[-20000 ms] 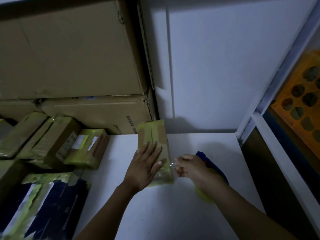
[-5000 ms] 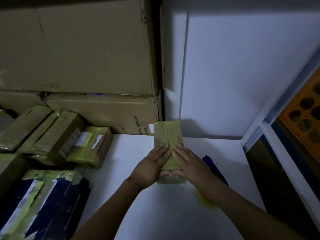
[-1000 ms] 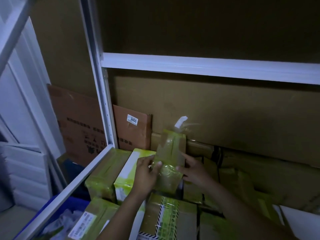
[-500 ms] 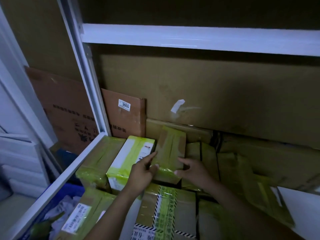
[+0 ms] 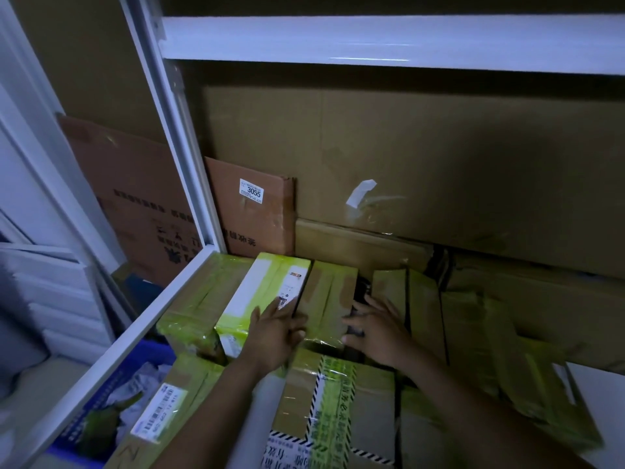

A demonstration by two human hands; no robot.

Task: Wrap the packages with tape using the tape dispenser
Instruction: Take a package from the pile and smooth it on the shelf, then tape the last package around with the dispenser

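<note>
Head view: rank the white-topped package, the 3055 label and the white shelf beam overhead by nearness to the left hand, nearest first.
1. The white-topped package: touched by the fingers of the left hand.
2. The 3055 label: on the brown carton standing behind, up and slightly left.
3. The white shelf beam: overhead, at the top of the view.

Looking dim, bluish and grainy; glaring along the white shelf beam (image 5: 372, 42); sinking into shadow beneath; bending and blurring toward edges.
</note>
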